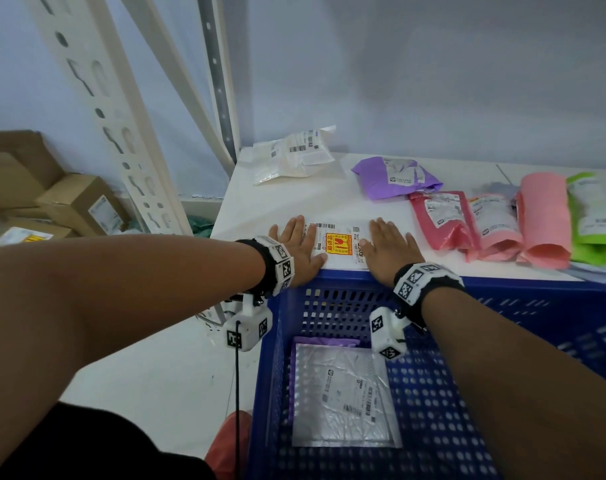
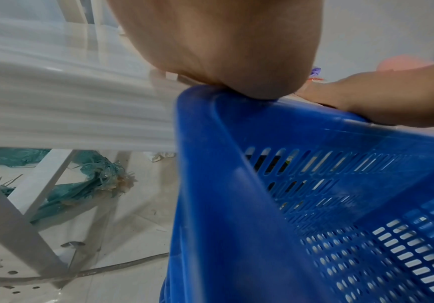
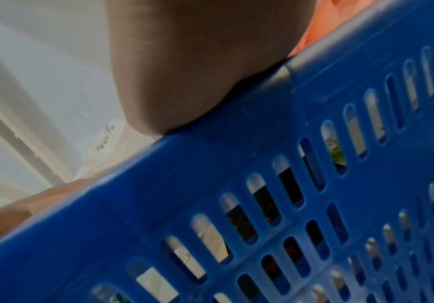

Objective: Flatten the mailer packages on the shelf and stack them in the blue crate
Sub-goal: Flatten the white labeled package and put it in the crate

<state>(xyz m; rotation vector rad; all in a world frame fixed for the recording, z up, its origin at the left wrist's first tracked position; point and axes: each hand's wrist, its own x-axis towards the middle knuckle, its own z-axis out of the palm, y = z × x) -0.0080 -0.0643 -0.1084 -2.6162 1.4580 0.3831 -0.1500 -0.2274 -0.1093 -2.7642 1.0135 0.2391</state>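
Forearms: both bare, reaching over the blue crate (image 1: 433,393) to the shelf (image 1: 281,206); each wrist wears a band with black-and-white marker blocks.
Left hand (image 1: 300,245): flat, fingers straight, pressing the left end of the white mailer (image 1: 341,244); holds nothing.
Right hand (image 1: 386,247): flat, fingers straight, pressing the mailer's right end; holds nothing.
White mailer: flat on the shelf's front edge, just beyond the crate's far rim; orange-and-yellow label showing between the hands.
Blue crate: against the shelf front, below both wrists; heels of the palms meet its rim in the wrist views.
Crate contents: silver bubble mailer (image 1: 345,400) lying on a purple mailer (image 1: 324,341).
Beyond the crate, on the shelf: crumpled white mailer (image 1: 296,154) at back left; purple mailer (image 1: 395,178) behind the hands.
Right of the hands: dark pink mailer (image 1: 440,216), two light pink mailers (image 1: 495,223) (image 1: 544,220), green mailer (image 1: 594,216), side by side.
Left of the crate: cardboard boxes (image 1: 73,202) on the floor.
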